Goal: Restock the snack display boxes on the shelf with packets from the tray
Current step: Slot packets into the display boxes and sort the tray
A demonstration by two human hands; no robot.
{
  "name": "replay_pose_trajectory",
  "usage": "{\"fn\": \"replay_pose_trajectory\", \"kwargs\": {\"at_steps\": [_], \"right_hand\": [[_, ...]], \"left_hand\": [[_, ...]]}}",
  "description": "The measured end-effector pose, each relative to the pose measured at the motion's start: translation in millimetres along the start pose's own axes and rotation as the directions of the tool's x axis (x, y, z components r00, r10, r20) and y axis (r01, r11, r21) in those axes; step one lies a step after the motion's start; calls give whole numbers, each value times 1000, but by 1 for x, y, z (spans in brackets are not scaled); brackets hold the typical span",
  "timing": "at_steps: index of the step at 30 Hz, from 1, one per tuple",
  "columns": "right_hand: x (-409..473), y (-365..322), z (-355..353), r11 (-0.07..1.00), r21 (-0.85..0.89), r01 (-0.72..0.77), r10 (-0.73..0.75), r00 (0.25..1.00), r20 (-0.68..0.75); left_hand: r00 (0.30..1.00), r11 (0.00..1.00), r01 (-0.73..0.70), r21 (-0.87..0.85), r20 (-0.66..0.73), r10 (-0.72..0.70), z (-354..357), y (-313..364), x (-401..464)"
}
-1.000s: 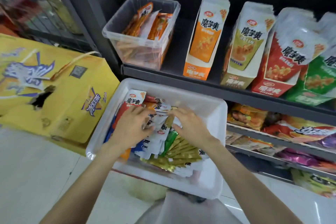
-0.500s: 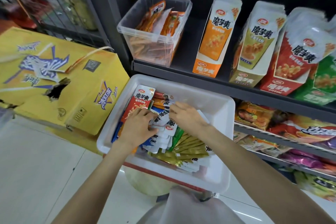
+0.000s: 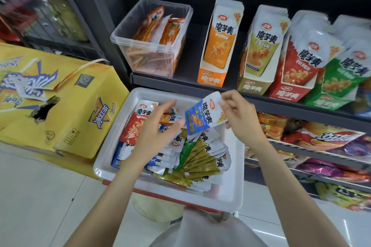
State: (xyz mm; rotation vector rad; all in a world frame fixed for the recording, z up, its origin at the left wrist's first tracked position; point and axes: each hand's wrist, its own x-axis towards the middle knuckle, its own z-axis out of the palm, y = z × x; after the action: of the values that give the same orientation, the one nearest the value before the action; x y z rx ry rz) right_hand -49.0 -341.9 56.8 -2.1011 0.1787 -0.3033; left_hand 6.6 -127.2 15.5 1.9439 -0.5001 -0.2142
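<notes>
Cardboard first: at nine o'clock a yellow carton (image 3: 60, 106) sits on the floor, its side printed with 冰红茶 in blue-edged lettering. Just right of it, at the centre, lies the white tray (image 3: 112, 166), heaped with small packets in red, blue, green and olive, most reading 魔芋爽. Above the heap the left hand (image 3: 154, 134) hovers, its fingers loosely spread, the fingertips touching the lower left edge of a blue packet (image 3: 200, 118). That packet, also marked 魔芋爽 with a "20" badge at its corner, is raised clear of the pile and tilted. The right hand (image 3: 243, 118) pinches its white top edge between thumb and curled fingers. Up at twelve o'clock on the dark shelf (image 3: 160, 84) stands a clear plastic tub (image 3: 152, 46) of orange packets whose print I cannot read. To its right run four display boxes, all labelled 魔芋爽: an orange box (image 3: 216, 54), an olive box (image 3: 259, 60), a red box (image 3: 297, 78) and a green box (image 3: 337, 86), the last two bulging with packets. Lower shelves at three o'clock hold larger bags with blurred lettering.
</notes>
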Motion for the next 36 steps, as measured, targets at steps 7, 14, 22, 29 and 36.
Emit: {"fn": "replay_pose_trajectory", "kwargs": {"at_steps": [7, 14, 22, 29, 36], "right_hand": [[-8, -6, -41, 975, 213, -56, 13, 981, 196], [-25, 6, -71, 932, 325, -159, 175, 984, -19], [-66, 37, -129, 951, 223, -216, 263, 941, -212], [-103, 52, -222, 971, 220, -94, 196, 843, -502], [-99, 85, -330, 979, -161, -121, -90, 451, -888]], "left_hand": [[947, 997, 41, -66, 321, -17, 22, 36, 15], [942, 996, 21, -81, 336, 8, 57, 64, 28], [907, 919, -312, 240, 365, 213, 128, 116, 43], [862, 877, -480, 30, 205, 464, 212, 169, 53], [679, 629, -733, 259, 217, 701, 307, 202, 93]]}}
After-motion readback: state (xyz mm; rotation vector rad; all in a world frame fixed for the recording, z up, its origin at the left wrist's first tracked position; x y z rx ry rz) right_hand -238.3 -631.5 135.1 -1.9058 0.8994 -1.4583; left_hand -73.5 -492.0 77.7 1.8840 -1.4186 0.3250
